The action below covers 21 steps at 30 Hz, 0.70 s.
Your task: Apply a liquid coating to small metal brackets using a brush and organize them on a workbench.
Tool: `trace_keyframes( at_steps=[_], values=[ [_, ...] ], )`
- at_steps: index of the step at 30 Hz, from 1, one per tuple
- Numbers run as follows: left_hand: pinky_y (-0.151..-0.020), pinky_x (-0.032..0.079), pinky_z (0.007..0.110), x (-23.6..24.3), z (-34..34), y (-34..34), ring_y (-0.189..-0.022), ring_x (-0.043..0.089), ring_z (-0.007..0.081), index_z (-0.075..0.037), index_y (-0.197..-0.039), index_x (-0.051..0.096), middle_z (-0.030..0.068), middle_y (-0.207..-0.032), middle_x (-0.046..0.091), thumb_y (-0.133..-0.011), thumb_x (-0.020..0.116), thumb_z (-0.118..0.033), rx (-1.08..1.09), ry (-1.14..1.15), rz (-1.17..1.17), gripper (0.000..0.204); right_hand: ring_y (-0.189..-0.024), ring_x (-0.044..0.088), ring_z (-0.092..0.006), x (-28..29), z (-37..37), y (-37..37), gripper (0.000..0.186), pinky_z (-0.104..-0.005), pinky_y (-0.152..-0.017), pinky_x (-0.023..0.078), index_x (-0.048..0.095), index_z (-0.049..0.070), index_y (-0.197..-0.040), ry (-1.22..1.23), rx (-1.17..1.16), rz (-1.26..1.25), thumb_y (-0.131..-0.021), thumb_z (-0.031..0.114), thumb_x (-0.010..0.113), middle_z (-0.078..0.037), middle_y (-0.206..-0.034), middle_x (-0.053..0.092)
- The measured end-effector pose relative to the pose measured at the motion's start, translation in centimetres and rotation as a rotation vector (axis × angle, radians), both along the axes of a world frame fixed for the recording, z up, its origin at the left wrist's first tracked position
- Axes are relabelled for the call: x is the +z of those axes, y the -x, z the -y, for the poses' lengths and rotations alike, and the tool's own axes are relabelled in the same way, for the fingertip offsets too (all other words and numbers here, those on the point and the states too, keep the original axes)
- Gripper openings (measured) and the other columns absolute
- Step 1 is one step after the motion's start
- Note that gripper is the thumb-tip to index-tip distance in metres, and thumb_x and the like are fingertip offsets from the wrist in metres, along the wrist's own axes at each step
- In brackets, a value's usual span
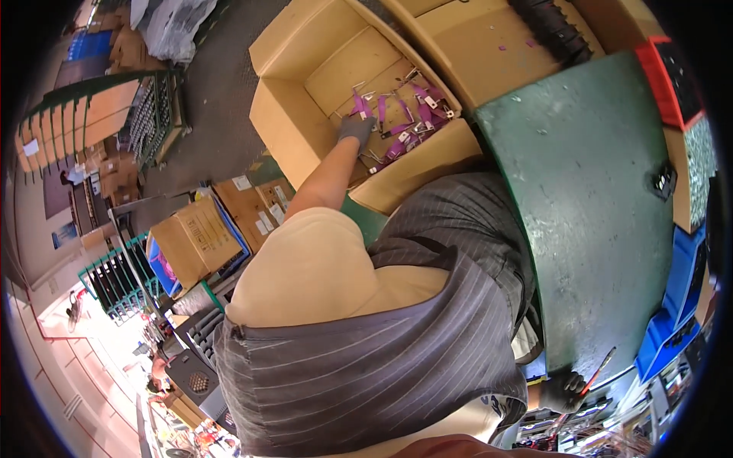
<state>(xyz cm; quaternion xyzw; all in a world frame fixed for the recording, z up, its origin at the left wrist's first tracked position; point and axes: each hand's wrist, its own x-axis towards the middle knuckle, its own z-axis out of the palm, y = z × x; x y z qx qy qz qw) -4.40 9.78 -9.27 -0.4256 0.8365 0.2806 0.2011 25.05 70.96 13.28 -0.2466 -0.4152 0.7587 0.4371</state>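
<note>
My left hand point(356, 130), in a grey glove, reaches down into an open cardboard box point(284, 114). Its fingers look closed at the end of a purple-sleeved metal strip point(361, 104), though the fingertips are partly hidden. Several more purple strips with bare metal ends point(403, 145) lie loose and tangled along the right side of the box's bottom. Far off at the lower right, my right hand point(561, 392) wears a dark glove. Its fingers are wrapped round a slender red-handled tool point(598, 372) that slants up to the right.
A green-topped table point(584, 175) stands right of my legs. A second carton point(473, 53) holds dark ribbed parts point(551, 30). Blue bins point(666, 336) and a red bin point(670, 84) line the table's far right side. Stacked cartons point(197, 243) stand at the left.
</note>
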Motion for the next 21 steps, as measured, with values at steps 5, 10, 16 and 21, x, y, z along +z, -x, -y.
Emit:
trace_keyframes(
  at_steps=[5,10,16,21],
  values=[
    [-0.098,0.035,0.04,1.5,0.6,2.2,-0.117,0.041,0.0367,-0.003,-0.126,0.039,0.0222,-0.129,0.038,-0.074,0.057,-0.048,-0.143,0.379,-0.082,0.072,-0.051,0.038,-0.0166,0.2,-0.7,-0.4,0.018,-0.0264,-0.044,0.03,0.051,0.001,-0.073,0.005,0.016,0.014,-0.068,0.018,0.055,-0.007,-0.063,0.044],
    [-0.099,0.033,0.04,-0.5,1.6,2.2,-0.119,0.037,0.0363,-0.003,-0.128,0.034,0.0237,-0.128,0.037,-0.074,0.056,-0.054,-0.313,0.189,0.027,0.078,-0.048,0.035,-0.0173,0.2,-1.1,-0.2,0.019,-0.0264,-0.044,0.03,0.052,0.0,-0.074,0.012,-0.052,0.02,-0.071,0.019,0.055,-0.008,-0.065,0.045],
    [-0.098,0.035,0.041,0.5,-6.0,3.1,-0.119,0.038,0.0392,0.003,-0.128,0.032,0.0271,-0.129,0.034,-0.068,0.06,-0.061,-0.177,0.042,0.062,0.092,-0.046,0.031,-0.0162,1.3,-1.0,0.5,0.019,-0.0265,-0.041,0.027,0.043,0.003,-0.067,-0.011,-0.144,0.175,-0.07,0.021,0.05,-0.005,-0.06,0.036],
    [-0.096,0.037,0.039,0.8,-7.7,3.6,-0.114,0.045,0.0393,0.004,-0.127,0.031,0.0292,-0.125,0.04,-0.063,0.065,-0.06,-0.229,-0.095,0.105,0.096,-0.046,0.032,-0.0159,0.4,-1.1,0.1,0.019,-0.0257,-0.042,0.028,0.047,0.001,-0.071,-0.01,-0.039,0.148,-0.071,0.02,0.051,-0.006,-0.062,0.039]
  ],
)
